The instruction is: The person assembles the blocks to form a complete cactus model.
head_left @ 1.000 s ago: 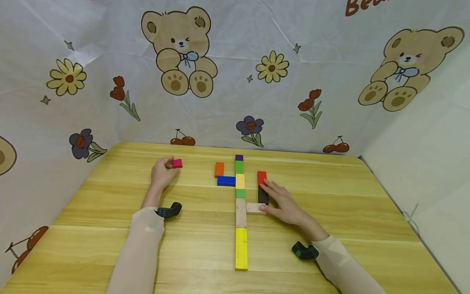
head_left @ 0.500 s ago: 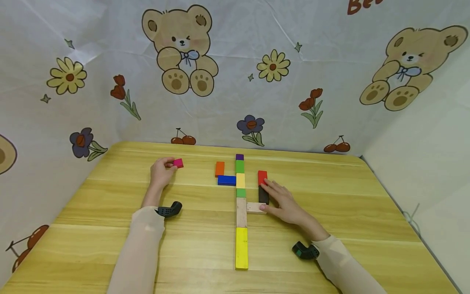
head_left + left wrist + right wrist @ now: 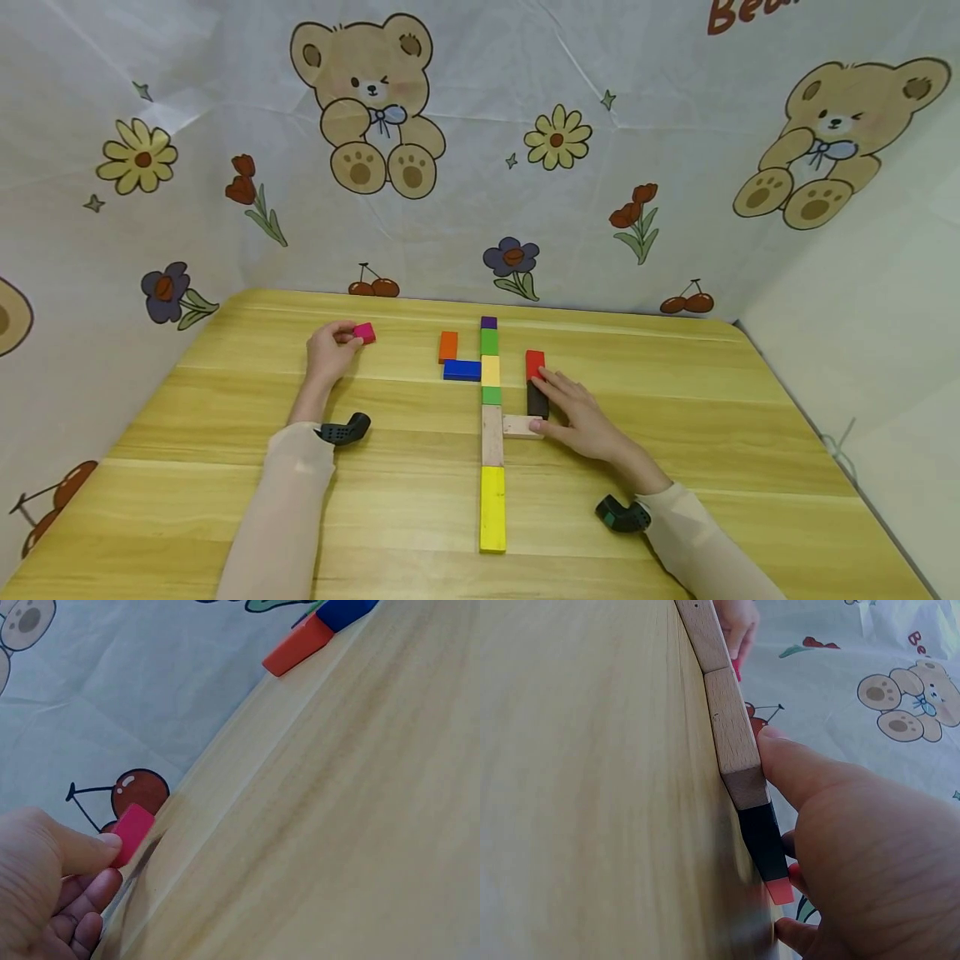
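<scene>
At the table's far left, my left hand [image 3: 330, 352] pinches a small pink block [image 3: 365, 333] between thumb and fingers. The left wrist view shows the thumb on the face of this pink block [image 3: 135, 834]. My right hand [image 3: 583, 417] rests with its fingers extended along the right-hand branch of a flat block layout. Its thumb touches a plain wooden block [image 3: 517, 426], and its other fingers lie at a black block [image 3: 537, 402] and a red block [image 3: 534, 362]. Those three touch end to side and end to end.
Down the middle runs a column with a yellow block [image 3: 492, 510], a plain wooden block [image 3: 492, 435], green blocks, a cream block [image 3: 490, 371] and a purple block [image 3: 489, 322]. A blue block [image 3: 462, 370] and an orange block [image 3: 447, 347] branch left. A printed cloth [image 3: 480, 208] hangs behind.
My left thumb has drawn in against the pink block, which has turned slightly and shifted a little right. My right hand and the laid-out blocks have stayed in place.
</scene>
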Demonstrator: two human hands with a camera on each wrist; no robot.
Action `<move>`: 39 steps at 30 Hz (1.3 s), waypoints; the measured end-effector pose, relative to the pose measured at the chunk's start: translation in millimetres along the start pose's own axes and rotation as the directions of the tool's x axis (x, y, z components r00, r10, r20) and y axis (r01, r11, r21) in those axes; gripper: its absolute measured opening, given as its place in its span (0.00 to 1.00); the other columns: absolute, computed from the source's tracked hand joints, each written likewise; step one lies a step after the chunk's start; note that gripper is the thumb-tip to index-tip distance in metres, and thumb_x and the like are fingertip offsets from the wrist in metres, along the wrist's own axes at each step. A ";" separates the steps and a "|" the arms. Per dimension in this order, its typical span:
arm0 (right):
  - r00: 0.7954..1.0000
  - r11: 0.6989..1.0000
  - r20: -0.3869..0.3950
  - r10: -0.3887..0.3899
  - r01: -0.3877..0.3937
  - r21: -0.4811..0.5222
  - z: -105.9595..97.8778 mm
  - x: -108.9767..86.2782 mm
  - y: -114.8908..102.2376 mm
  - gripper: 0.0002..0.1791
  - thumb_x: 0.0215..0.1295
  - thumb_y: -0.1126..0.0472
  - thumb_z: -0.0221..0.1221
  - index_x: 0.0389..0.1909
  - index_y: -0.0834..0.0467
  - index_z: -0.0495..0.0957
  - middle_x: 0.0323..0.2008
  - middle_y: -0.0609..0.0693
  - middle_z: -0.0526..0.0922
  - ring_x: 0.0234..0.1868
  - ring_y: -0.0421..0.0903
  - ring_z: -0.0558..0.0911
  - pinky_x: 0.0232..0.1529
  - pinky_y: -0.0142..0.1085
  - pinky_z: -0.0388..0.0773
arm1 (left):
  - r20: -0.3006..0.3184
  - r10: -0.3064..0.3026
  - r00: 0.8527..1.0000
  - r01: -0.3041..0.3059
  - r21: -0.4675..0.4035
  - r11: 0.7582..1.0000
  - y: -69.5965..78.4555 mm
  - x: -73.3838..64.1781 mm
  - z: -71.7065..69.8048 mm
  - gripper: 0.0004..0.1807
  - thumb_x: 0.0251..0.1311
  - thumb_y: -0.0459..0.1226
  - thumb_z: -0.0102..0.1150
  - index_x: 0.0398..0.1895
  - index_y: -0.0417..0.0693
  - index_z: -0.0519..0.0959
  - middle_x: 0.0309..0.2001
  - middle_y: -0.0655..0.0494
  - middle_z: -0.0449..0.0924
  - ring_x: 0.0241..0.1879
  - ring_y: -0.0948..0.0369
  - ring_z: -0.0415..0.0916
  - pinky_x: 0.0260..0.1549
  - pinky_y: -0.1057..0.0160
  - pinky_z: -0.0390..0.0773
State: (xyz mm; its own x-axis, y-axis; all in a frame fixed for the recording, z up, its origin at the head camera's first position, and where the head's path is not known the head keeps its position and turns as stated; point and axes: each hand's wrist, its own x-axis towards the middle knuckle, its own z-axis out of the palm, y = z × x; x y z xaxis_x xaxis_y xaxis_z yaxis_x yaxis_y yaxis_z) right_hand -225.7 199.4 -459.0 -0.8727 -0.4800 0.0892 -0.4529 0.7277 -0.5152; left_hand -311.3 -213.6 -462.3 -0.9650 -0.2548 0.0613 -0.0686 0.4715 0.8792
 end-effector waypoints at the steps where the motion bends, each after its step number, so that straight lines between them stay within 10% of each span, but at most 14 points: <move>1: 1.000 1.000 0.000 0.001 -0.001 0.002 -0.3 -0.4 -0.3 0.41 0.64 0.46 0.62 0.74 0.57 0.60 0.76 0.56 0.55 0.76 0.64 0.51 0.72 0.64 0.44 | -0.012 -0.002 1.000 0.002 -0.023 1.000 1.2 0.5 1.1 0.18 0.66 0.31 0.57 0.58 0.35 0.77 0.49 0.36 0.79 0.49 0.48 0.75 0.49 0.58 0.73; 11: 1.000 1.000 -0.007 -0.006 0.006 0.009 -1.1 -1.6 -0.7 0.41 0.64 0.46 0.62 0.74 0.57 0.60 0.76 0.56 0.55 0.76 0.64 0.51 0.72 0.64 0.44 | 0.029 0.043 0.999 -0.038 -0.153 0.987 35.4 16.4 37.2 0.19 0.64 0.31 0.61 0.57 0.36 0.78 0.48 0.37 0.81 0.45 0.52 0.77 0.37 0.74 0.72; 19: 1.000 1.000 -0.004 0.001 -0.001 0.015 -1.5 -2.4 -0.5 0.41 0.64 0.47 0.62 0.74 0.57 0.60 0.76 0.56 0.55 0.76 0.63 0.51 0.72 0.64 0.44 | 0.160 0.113 0.981 -0.090 -0.146 0.985 62.0 19.8 76.5 0.19 0.63 0.29 0.60 0.57 0.35 0.78 0.50 0.38 0.79 0.48 0.49 0.75 0.45 0.64 0.77; 39: 1.000 1.000 -0.005 -0.011 0.011 0.015 -2.6 -1.7 -1.3 0.41 0.64 0.47 0.62 0.74 0.57 0.60 0.76 0.56 0.55 0.76 0.63 0.51 0.72 0.64 0.45 | 0.246 0.114 0.963 -0.096 -0.083 0.992 62.6 20.8 105.5 0.18 0.63 0.25 0.57 0.56 0.35 0.77 0.48 0.39 0.78 0.47 0.50 0.73 0.51 0.57 0.77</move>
State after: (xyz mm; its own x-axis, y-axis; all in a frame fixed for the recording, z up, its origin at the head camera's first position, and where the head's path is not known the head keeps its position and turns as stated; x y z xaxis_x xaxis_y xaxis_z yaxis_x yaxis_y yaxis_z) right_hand -224.1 200.6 -456.2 -0.8687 -0.4853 0.0992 -0.4595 0.7147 -0.5273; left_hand -362.3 -100.3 -455.8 -0.9990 0.0159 0.0428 0.0455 0.4224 0.9053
